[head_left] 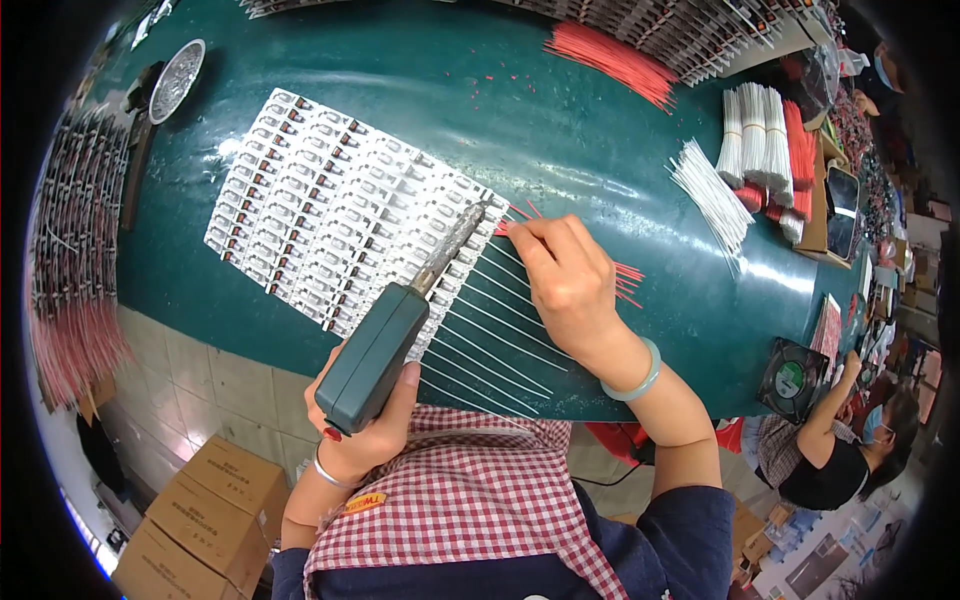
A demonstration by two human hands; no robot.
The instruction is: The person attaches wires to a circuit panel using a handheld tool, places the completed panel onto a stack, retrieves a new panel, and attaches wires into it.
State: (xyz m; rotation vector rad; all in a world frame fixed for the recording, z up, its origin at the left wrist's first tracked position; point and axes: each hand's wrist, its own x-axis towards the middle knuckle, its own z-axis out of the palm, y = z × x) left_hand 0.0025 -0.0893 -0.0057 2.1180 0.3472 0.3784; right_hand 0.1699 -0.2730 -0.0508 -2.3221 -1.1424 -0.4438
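Observation:
My left hand (375,445) is wrapped round the dark green body of a soldering gun (372,355). The gun's metal tip reaches up and right to the right edge of a white panel of small circuit boards (345,205), which carries rows of small metal parts. At that edge, close by the tip, my right hand (572,280) pinches a red wire (503,228). More red wire ends (628,284) show beyond the hand's right side. Below it, several white wires (510,345) run from the panel's edge toward my apron.
Loose red wires (612,62) lie at the back, white wires (712,200) at the right beside tied wire bundles (755,135). A metal dish (177,82) stands far left. A black fan (793,378) sits at the right edge; a co-worker (835,440) is beyond. Cartons (215,510) stand lower left.

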